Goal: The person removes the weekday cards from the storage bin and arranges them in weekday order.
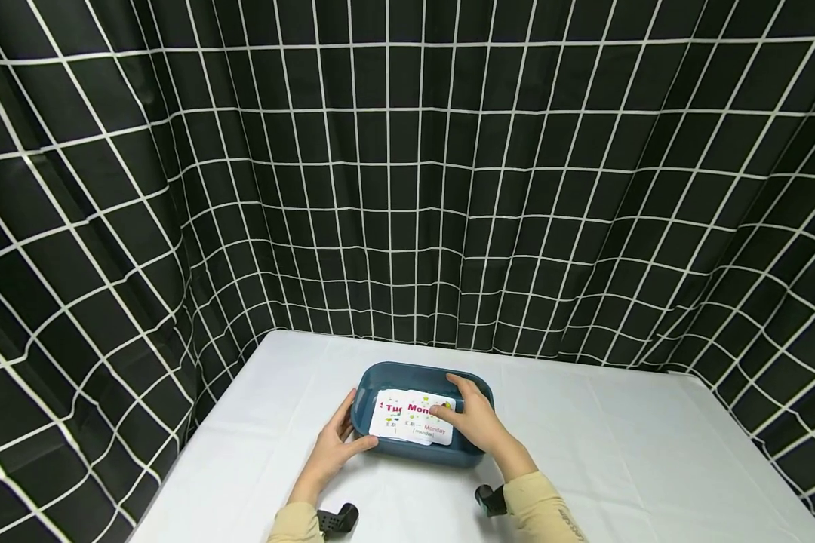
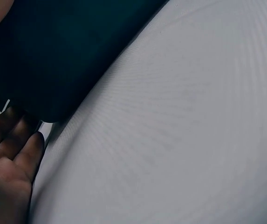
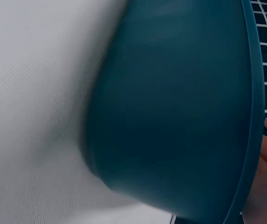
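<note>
A dark blue plastic bin (image 1: 421,455) sits on the white table. Inside it overlap white weekday flashcards: a "Tue" card (image 1: 385,426) on the left and a "Monday" card (image 1: 417,430) lying over it. My left hand (image 1: 329,452) holds the bin's left end, thumb at the front rim and fingers along the side; in the left wrist view those fingers (image 2: 28,151) bend beside the bin's corner. My right hand (image 1: 478,422) reaches over the right side of the bin with fingers spread, its thumb over the Monday card and its fingertips near the back wall.
A white cloth (image 1: 618,452) covers the table around the bin. Behind and at both sides hangs a black curtain (image 1: 407,188) with a white grid. A black wrist strap (image 1: 339,519) shows at the left cuff and another strap (image 1: 490,499) at the right.
</note>
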### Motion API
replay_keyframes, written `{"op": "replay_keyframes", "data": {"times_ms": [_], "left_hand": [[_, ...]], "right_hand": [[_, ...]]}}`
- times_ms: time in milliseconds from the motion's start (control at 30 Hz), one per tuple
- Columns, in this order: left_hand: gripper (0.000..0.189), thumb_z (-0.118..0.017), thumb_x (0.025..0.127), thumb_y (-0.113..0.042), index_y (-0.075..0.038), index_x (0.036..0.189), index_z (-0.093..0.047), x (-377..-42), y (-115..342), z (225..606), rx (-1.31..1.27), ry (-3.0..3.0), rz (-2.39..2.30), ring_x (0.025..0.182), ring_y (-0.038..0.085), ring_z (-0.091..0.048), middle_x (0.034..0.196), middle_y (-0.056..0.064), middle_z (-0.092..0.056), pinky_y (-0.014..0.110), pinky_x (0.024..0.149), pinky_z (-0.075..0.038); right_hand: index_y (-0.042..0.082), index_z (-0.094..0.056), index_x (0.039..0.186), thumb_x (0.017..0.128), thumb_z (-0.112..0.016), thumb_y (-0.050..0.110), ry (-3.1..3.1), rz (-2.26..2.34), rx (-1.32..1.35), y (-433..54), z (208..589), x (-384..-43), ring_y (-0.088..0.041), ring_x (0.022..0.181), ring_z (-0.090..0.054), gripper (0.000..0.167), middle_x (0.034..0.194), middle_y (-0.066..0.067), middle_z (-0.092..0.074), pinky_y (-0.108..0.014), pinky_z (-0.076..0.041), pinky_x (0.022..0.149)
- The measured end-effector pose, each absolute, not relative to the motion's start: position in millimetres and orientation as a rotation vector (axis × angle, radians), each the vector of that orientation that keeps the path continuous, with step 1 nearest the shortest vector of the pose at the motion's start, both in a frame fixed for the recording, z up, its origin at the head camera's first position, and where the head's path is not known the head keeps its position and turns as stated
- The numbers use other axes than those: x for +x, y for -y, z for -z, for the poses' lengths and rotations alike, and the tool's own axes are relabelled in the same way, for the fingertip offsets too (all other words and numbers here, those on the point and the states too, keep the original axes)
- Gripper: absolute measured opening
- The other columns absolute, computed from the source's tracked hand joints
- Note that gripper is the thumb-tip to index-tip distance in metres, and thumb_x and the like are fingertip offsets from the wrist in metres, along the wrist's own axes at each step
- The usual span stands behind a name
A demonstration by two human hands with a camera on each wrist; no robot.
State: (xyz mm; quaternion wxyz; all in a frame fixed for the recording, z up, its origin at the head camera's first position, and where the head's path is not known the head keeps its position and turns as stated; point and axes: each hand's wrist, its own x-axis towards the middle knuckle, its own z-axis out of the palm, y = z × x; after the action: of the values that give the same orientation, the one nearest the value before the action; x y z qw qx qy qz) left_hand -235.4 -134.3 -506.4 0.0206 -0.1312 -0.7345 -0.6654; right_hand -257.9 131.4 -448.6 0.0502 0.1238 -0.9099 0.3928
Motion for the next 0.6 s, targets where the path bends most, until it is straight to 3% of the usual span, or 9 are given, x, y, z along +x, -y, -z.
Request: {"op": "replay_keyframes", "data": {"times_ms": [300, 600], "left_hand": [[0.093, -0.078, 0.075, -0.015, -0.006, 0.147, -0.021, -234, 134, 507, -0.398, 2.268, 2.067, 0.132, 0.037, -0.027, 0.145, 0.023, -0.028, 0.044, 0.109, -0.023], [0.089, -0.076, 0.076, -0.008, -0.004, 0.147, -0.022, -234, 133, 506, -0.388, 2.262, 2.066, 0.131, 0.037, -0.029, 0.144, 0.023, -0.030, 0.044, 0.109, -0.025]], "right_hand": [[-0.002, -0.039, 0.137, 0.077, -0.074, 0.037, 2.811, -1.241, 0.326, -124, 453, -267, -0.040, 0.124, -0.037, 0.079, 0.135, -0.024, -0.040, -0.055, -0.036, 0.099], [-0.006, -0.040, 0.134, 0.072, -0.079, 0.035, 2.836, -1.261, 0.295, -120, 462, -273, -0.042, 0.122, -0.039, 0.085, 0.133, -0.026, -0.041, -0.055, -0.037, 0.099]]}}
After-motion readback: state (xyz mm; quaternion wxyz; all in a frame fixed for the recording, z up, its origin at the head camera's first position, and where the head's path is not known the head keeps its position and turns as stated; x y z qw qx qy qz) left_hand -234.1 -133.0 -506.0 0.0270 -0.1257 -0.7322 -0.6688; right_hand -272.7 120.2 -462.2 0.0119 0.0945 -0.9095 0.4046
